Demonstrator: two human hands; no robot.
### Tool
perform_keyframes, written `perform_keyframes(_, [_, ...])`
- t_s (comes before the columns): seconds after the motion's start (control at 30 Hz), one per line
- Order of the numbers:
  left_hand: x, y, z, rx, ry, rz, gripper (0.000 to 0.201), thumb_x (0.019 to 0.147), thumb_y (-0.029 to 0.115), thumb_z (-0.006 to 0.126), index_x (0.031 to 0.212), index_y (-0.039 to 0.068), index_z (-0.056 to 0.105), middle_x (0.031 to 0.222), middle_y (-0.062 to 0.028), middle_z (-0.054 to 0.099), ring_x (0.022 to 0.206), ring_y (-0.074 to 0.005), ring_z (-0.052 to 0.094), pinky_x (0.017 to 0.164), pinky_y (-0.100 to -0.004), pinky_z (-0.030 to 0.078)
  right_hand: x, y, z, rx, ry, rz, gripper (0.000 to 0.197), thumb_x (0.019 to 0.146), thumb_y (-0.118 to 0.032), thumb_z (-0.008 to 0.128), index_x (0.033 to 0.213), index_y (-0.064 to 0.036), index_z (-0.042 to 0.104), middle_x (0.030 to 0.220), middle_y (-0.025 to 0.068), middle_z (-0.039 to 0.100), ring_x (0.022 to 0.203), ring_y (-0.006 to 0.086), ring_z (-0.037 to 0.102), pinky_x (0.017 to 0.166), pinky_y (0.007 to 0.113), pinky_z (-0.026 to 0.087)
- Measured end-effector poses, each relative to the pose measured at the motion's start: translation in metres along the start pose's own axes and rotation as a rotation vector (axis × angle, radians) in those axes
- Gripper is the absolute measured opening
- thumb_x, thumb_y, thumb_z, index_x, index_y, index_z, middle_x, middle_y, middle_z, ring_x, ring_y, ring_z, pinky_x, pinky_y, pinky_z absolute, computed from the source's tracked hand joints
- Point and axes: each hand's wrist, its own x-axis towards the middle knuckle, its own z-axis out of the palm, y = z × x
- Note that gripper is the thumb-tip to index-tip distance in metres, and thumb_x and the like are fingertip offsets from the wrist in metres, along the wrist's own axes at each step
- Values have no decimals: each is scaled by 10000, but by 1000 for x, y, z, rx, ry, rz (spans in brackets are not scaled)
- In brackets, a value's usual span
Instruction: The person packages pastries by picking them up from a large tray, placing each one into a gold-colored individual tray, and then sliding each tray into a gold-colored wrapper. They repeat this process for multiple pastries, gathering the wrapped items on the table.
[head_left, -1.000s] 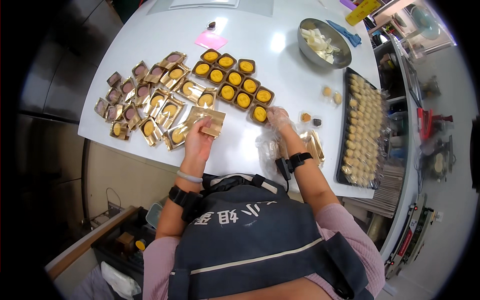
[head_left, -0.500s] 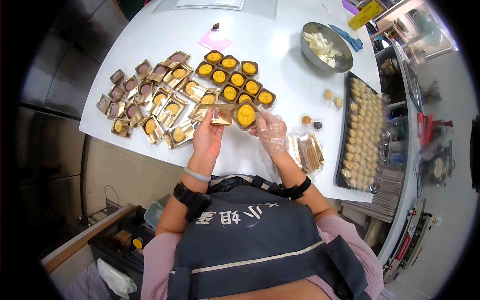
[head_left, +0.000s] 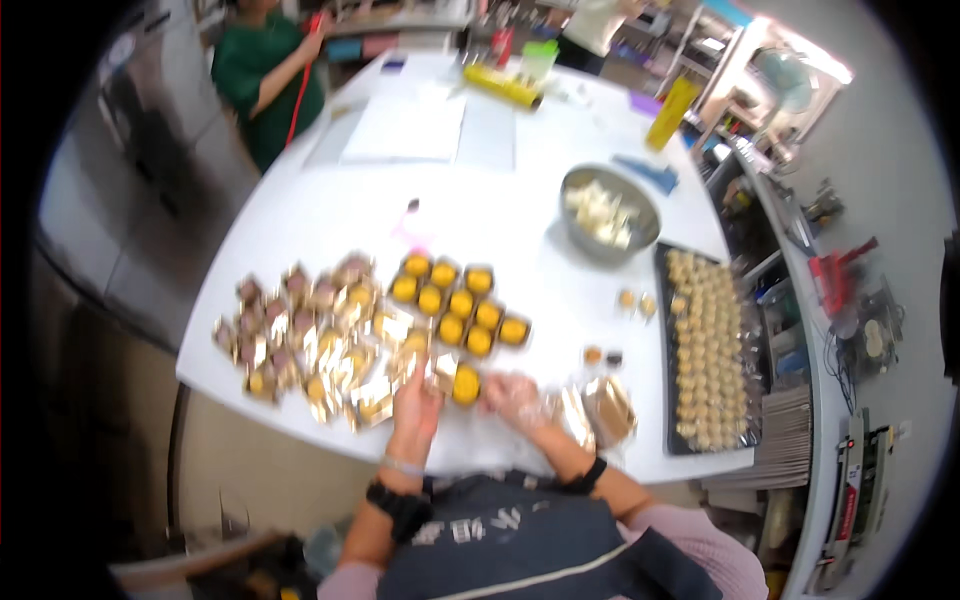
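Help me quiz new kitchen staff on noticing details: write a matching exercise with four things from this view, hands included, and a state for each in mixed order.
Things:
1. Wearer's left hand
2. Wearer's right hand
3. Metal bowl
4. Black tray

States:
A. In a clear plastic glove
B. Bears rows of pale balls
C. Ungloved
D. Holds white pieces

Pairs: 1-C, 2-A, 3-D, 4-B

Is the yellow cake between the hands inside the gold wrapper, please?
Mostly out: the yellow cake shows beside the gold wrapper; blur hides whether any edge is in.
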Motion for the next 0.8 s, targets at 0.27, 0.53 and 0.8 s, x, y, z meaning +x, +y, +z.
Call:
perform_keyframes(0.27, [0, -10, 8, 17, -150, -150, 256, 875, 183, 452, 1044, -8, 473, 1020, -99, 524, 947, -207, 515, 823, -337, 419, 0, -2, 6, 457, 4, 160, 248, 832, -173, 489, 894, 43, 594, 636, 86, 593, 552, 117, 584, 509, 224, 489])
perform_keyframes(0.53, [2, -5, 2, 79, -177, -216, 318, 878, 203, 445, 1124, 2, 436, 1102, -106, 502, 1012, -228, 494, 885, -369, 403, 7, 20, -5, 136, -50, -279, 447, 736, -134, 647, 1139, -39, 477, 772, 99, 609, 657, 184, 594, 644, 251, 496])
perform_keyframes(0.8, [-23, -31, 4, 194, -280, -459, 305, 836, 183, 532, 1105, 55, 467, 1028, -62, 541, 931, -200, 522, 840, -353, 412, 9, 50, -16, -252, 14, -518, 214, 681, -151, 632, 884, -88, 607, 701, 130, 581, 671, 296, 559, 628, 342, 464])
